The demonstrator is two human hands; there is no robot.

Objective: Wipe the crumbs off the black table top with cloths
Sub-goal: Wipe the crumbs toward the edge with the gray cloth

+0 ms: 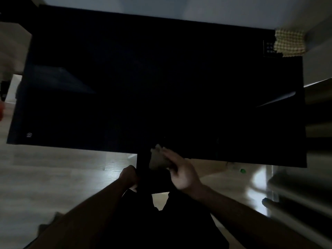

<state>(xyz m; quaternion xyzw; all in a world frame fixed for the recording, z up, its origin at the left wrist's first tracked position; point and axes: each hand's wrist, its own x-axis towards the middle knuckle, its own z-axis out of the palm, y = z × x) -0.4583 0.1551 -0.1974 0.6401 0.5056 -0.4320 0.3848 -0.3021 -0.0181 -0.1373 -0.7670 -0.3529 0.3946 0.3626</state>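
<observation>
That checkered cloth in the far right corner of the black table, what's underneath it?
The checkered cloth lies over the black table top's far right corner, partly covering a label with pale print. Whatever else lies beneath, crumbs included, is hidden by the cloth.

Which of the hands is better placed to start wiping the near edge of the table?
The right hand, probably. Its straight fingers press a pale cloth at the near edge of the black table top. The left hand sits below the edge, curled around something dark I cannot identify.
</observation>
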